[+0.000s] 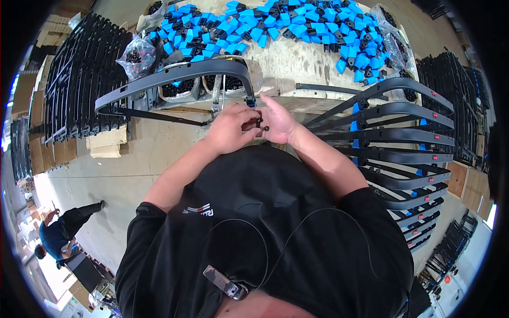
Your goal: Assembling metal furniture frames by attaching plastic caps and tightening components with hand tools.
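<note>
Several small black parts (266,128), partly masked by fingers, sit just nearside of the curved gray frame (174,71), by its right end. Left hand (231,129): grip narrow, pinching parts. Right hand (281,123): grip wide, fingertips partly hidden. The frame partly obscures bins (183,98) beyond.

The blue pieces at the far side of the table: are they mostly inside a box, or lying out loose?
Mostly out, loose: the blue pieces are heaped and scattered directly on the tabletop.
</note>
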Action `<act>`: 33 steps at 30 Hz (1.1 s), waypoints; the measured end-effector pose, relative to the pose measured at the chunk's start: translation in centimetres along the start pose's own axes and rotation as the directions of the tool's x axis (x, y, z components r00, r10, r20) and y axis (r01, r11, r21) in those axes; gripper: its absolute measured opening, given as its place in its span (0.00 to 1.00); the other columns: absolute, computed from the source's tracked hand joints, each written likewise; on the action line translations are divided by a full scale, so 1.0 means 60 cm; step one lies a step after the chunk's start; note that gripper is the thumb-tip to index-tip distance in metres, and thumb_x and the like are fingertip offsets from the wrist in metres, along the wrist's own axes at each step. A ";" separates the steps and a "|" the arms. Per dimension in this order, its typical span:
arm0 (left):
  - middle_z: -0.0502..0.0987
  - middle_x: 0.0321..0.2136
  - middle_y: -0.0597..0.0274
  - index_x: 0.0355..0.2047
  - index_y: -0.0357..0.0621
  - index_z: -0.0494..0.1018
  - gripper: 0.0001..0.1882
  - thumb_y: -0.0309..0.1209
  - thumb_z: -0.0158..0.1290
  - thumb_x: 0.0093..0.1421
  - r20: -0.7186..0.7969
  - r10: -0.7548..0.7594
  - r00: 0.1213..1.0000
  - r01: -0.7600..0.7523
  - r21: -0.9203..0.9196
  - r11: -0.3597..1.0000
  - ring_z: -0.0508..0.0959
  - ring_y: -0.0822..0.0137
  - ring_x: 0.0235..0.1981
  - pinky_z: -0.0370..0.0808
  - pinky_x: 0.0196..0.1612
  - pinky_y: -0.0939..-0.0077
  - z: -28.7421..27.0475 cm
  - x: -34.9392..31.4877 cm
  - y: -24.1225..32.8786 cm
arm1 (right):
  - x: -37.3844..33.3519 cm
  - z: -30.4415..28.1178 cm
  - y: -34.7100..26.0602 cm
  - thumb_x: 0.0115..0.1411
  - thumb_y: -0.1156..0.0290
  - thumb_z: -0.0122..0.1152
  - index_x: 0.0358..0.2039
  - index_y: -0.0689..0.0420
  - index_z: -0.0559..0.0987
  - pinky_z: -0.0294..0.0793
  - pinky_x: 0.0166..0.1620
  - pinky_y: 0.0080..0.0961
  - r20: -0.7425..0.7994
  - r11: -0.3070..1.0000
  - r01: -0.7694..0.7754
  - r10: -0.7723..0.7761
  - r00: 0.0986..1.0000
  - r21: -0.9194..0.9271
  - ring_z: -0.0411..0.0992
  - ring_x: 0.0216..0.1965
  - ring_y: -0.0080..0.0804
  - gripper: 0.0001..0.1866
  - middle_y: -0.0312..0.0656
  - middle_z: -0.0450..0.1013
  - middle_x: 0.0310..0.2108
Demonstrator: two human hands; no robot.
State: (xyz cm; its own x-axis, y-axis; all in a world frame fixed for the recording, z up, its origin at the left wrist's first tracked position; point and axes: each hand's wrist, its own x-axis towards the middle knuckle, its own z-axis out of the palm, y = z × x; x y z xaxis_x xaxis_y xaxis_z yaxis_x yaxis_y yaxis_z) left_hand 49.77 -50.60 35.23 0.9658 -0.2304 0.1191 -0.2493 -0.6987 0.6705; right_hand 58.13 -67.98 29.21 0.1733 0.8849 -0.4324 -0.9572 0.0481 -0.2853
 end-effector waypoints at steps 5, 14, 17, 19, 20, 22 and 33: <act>0.79 0.39 0.52 0.42 0.43 0.79 0.15 0.32 0.61 0.54 0.085 -0.063 0.994 0.062 0.017 0.998 0.76 0.47 0.45 0.74 0.52 0.57 0.005 -0.001 -0.005 | 0.012 0.018 0.023 0.68 0.35 0.40 0.55 0.56 0.74 0.72 0.42 0.31 -0.063 0.998 0.045 -0.047 0.997 -0.041 0.74 0.43 0.31 0.36 0.36 0.76 0.45; 0.79 0.35 0.50 0.43 0.38 0.77 0.11 0.29 0.58 0.61 -0.065 -0.368 0.928 0.351 -0.185 0.918 0.80 0.54 0.35 0.77 0.41 0.64 0.014 -0.014 -0.017 | 0.000 -0.029 0.017 0.68 0.51 0.56 0.36 0.53 0.78 0.60 0.26 0.27 -0.401 0.908 0.031 -0.216 0.890 -0.418 0.60 0.21 0.18 0.17 0.29 0.70 0.23; 0.80 0.35 0.50 0.44 0.37 0.77 0.12 0.29 0.57 0.62 -0.138 -0.392 0.910 0.365 -0.182 0.913 0.80 0.58 0.32 0.78 0.38 0.68 0.036 -0.019 -0.051 | 0.026 -0.035 0.026 0.64 0.60 0.62 0.35 0.58 0.78 0.66 0.28 0.30 -0.393 0.748 0.154 -0.498 0.773 -0.645 0.66 0.23 0.24 0.13 0.33 0.73 0.25; 0.81 0.34 0.53 0.45 0.35 0.76 0.13 0.29 0.57 0.63 -0.127 -0.509 0.851 0.446 -0.338 0.829 0.81 0.63 0.31 0.77 0.38 0.71 0.049 -0.011 -0.071 | 0.035 -0.029 0.023 0.63 0.61 0.63 0.35 0.60 0.77 0.69 0.30 0.30 -0.307 0.568 0.208 -0.676 0.670 -0.796 0.69 0.25 0.27 0.13 0.36 0.74 0.26; 0.81 0.34 0.53 0.45 0.35 0.76 0.13 0.29 0.57 0.63 -0.126 -0.509 0.851 0.445 -0.340 0.828 0.81 0.63 0.31 0.77 0.38 0.71 0.056 -0.010 -0.079 | 0.035 -0.028 0.019 0.62 0.62 0.63 0.36 0.61 0.77 0.71 0.33 0.32 -0.278 0.467 0.118 -0.691 0.667 -0.876 0.72 0.28 0.33 0.14 0.41 0.76 0.28; 0.82 0.34 0.56 0.46 0.33 0.75 0.13 0.29 0.56 0.65 -0.069 -0.629 0.774 0.501 -0.540 0.676 0.81 0.70 0.31 0.77 0.38 0.73 0.064 -0.002 -0.083 | 0.034 -0.016 0.011 0.61 0.63 0.64 0.37 0.63 0.77 0.74 0.37 0.34 -0.247 0.352 0.025 -0.702 0.668 -0.936 0.75 0.32 0.38 0.15 0.46 0.77 0.31; 0.78 0.33 0.62 0.45 0.33 0.74 0.10 0.28 0.51 0.69 0.078 -0.628 0.774 0.475 -0.728 0.495 0.77 0.74 0.29 0.76 0.35 0.78 0.076 0.017 -0.118 | 0.032 0.016 -0.007 0.61 0.66 0.60 0.36 0.63 0.76 0.74 0.44 0.48 -0.139 0.066 -0.139 -0.762 0.632 -0.988 0.76 0.41 0.57 0.12 0.57 0.76 0.36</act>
State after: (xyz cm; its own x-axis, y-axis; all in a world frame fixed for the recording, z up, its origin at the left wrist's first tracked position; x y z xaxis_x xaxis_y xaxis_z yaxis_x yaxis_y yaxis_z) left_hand 52.21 -48.97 27.27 0.8988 0.2081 -0.3859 0.3869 0.0374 0.9214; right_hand 58.62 -65.85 29.32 0.8715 0.4580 -0.1751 0.1420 -0.5776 -0.8039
